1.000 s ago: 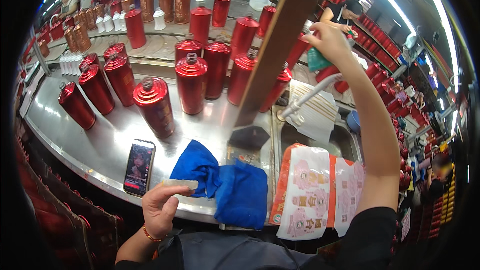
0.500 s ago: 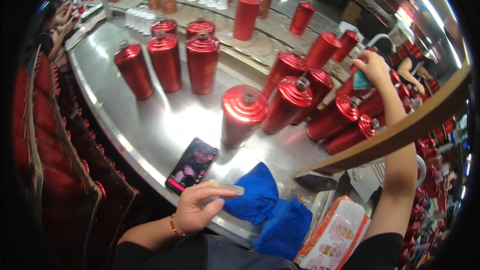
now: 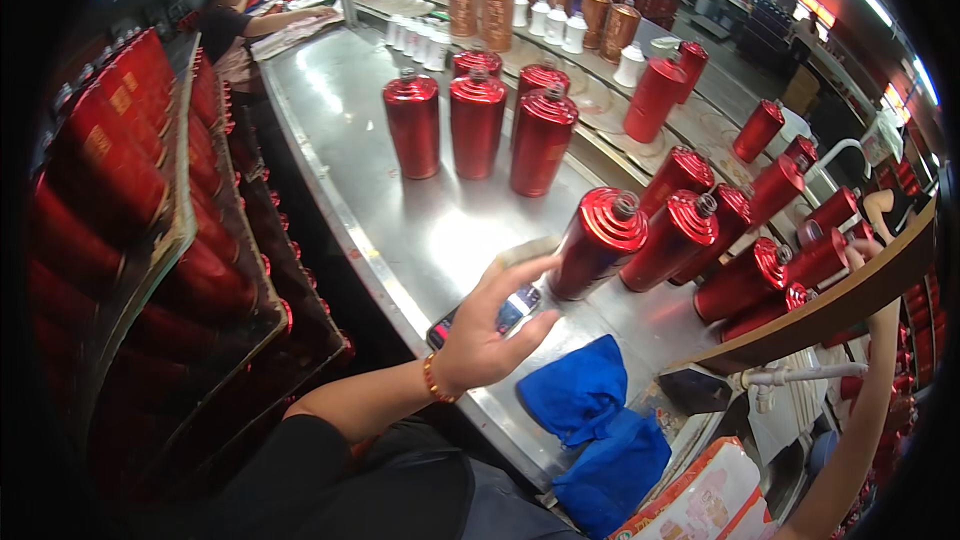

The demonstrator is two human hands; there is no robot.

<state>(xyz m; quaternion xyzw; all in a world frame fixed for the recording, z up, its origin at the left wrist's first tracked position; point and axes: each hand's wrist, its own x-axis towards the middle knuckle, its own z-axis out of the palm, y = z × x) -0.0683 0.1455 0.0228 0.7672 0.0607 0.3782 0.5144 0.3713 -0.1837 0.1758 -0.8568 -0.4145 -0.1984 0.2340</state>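
The person's left hand [image 3: 487,330] is held above the worktop [image 3: 335,120], with the thumb spread well away from the fingers; a pale flat piece [image 3: 530,251] is carried along the fingers. A phone [image 3: 520,309] is partly covered from view by this hand. Just beyond the fingertips, a red bottle [image 3: 598,245] is stood upright on the metal surface; whether it is touched cannot be told.

The right hand [image 3: 868,254] is stretched far out to the right and is partly hidden by a wooden beam [image 3: 845,280]. It is seen close to another red bottle [image 3: 818,260], but whether anything is gripped there cannot be told.

More red bottles [image 3: 476,130] are grouped toward the far side of the worktop. Two blue cloths [image 3: 578,390] are laid near its front edge, beside a printed plastic package [image 3: 712,500]. Small white bottles [image 3: 420,45] and copper-coloured bottles [image 3: 496,20] are lined up farther back. On the left, red bottles are packed in racks [image 3: 180,230], and a co-worker [image 3: 235,30] is seen with one arm extended.
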